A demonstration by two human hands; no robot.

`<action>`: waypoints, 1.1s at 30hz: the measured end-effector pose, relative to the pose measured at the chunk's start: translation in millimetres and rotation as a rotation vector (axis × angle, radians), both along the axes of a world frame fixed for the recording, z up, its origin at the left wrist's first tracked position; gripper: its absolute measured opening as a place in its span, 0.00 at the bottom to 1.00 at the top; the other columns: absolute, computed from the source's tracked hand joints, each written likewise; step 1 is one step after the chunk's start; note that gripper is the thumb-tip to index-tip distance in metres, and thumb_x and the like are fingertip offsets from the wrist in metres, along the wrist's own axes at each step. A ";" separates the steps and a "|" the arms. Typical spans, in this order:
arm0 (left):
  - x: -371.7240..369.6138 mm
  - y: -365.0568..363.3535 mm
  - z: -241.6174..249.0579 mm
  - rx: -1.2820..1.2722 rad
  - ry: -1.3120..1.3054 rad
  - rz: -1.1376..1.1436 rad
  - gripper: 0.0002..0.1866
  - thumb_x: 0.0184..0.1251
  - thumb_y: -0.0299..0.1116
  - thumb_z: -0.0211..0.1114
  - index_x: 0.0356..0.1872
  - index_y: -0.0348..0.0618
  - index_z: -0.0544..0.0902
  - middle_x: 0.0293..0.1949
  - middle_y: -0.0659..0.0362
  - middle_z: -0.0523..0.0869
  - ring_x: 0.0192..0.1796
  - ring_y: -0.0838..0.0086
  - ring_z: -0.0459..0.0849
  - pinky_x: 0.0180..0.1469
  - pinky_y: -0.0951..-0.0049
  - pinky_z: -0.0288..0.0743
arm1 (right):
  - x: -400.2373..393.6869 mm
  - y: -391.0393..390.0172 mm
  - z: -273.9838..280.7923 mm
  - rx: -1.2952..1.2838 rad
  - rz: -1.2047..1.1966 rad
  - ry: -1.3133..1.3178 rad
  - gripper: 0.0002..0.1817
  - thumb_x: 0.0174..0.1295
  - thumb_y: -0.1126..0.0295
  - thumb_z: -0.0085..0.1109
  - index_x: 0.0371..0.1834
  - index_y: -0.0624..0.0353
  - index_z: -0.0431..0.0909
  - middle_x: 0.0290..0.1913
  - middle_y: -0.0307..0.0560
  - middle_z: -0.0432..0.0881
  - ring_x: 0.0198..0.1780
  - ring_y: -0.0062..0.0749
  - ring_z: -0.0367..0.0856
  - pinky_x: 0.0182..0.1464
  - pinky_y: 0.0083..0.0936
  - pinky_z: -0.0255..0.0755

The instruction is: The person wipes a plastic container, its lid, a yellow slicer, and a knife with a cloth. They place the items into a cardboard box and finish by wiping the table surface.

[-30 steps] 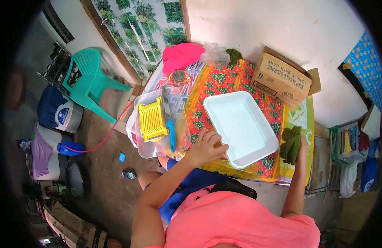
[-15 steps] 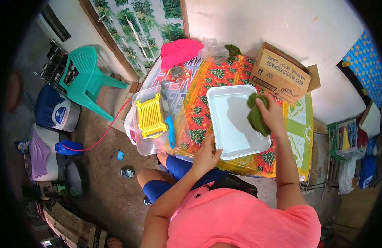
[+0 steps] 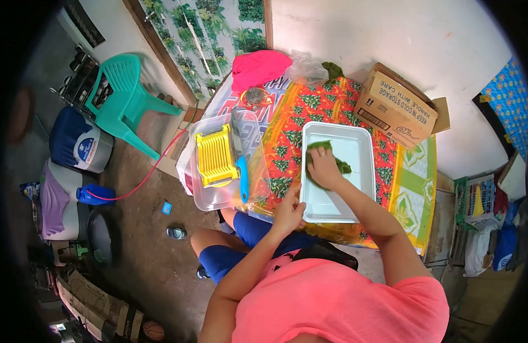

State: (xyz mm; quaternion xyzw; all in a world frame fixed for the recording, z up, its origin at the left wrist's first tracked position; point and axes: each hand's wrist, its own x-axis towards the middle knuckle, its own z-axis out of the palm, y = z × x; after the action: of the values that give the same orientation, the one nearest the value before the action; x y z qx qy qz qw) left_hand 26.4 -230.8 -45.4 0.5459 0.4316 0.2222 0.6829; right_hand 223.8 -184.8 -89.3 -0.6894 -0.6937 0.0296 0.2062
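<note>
A white rectangular plastic tray (image 3: 365,188) lies on the patterned table cover. Inside it, toward its left wall, my right hand (image 3: 324,168) presses a dark green cloth (image 3: 320,146) against the bottom, with the fingers closed over it. My left hand (image 3: 289,210) holds the tray at its near left edge; some of its fingers are partly hidden. To the left is a clear plastic container (image 3: 204,197) bearing a yellow slicer (image 3: 215,157) and a knife with a blue handle (image 3: 243,180).
A cardboard box (image 3: 395,106) stands behind the tray at the right. Pink cloth (image 3: 258,68), a clear plastic bag (image 3: 307,68) and a small round jar-like item (image 3: 255,97) sit at the back. A green plastic chair (image 3: 124,103) is on the floor at left.
My right hand has carried the green cloth from the tray's right rim leftward and down onto its bottom. My left hand stays at the near left edge. The view has shifted slightly.
</note>
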 end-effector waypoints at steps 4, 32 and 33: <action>6.8 -7.6 -34.0 0.105 -0.041 0.047 0.28 0.68 0.21 0.54 0.69 0.45 0.61 0.28 0.57 0.79 0.18 0.73 0.80 0.18 0.73 0.76 | -2.0 -65.4 20.6 -0.150 0.405 0.135 0.20 0.54 0.70 0.55 0.52 0.60 0.72 0.45 0.57 0.72 0.47 0.54 0.71 0.50 0.45 0.68; -35.1 33.3 11.3 0.243 -0.010 0.147 0.22 0.76 0.45 0.51 0.60 0.41 0.73 0.48 0.56 0.81 0.49 0.69 0.80 0.55 0.69 0.72 | -34.0 -77.7 153.3 -0.302 0.211 1.534 0.17 0.52 0.78 0.47 0.47 0.64 0.73 0.40 0.40 0.78 0.42 0.22 0.76 0.48 0.20 0.70; -39.9 33.4 23.9 0.086 -0.162 0.249 0.23 0.76 0.48 0.49 0.61 0.42 0.73 0.51 0.55 0.81 0.52 0.69 0.79 0.57 0.68 0.72 | -47.2 -75.3 161.1 -0.237 0.206 1.467 0.17 0.52 0.78 0.47 0.48 0.64 0.73 0.40 0.40 0.78 0.43 0.22 0.76 0.49 0.21 0.70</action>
State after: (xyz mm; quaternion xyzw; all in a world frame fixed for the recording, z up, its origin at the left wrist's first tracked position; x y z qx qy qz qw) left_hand -13.5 -197.3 -21.5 0.4972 0.4293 0.3667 0.6587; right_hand 176.6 -260.2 71.8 -0.4420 -0.4315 0.5751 0.5364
